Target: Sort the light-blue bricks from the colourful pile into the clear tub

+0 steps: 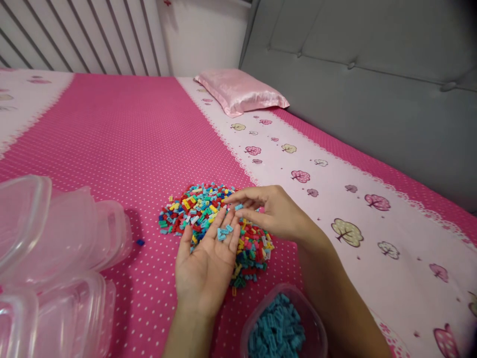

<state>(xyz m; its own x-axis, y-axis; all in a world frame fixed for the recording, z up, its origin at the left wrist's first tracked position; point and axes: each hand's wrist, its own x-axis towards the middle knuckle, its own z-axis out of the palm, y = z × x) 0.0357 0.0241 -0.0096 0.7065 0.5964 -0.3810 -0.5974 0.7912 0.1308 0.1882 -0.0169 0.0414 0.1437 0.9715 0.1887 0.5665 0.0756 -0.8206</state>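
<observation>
My left hand is turned palm up with its fingers stretched out and slightly cupped. A few small light blue toy bricks rest on its fingers. Just above them, my right hand comes in from the right and pinches another light blue brick between thumb and fingers. Under and behind both hands spreads a pile of mixed-colour toy bricks, partly hidden by them. A clear plastic tub stands below my right wrist, holding many blue bricks.
Clear plastic containers are stacked at the left, with more containers in front. A lone dark blue brick lies beside them. The bed cover is pink and patterned. A pink pillow lies against the grey headboard.
</observation>
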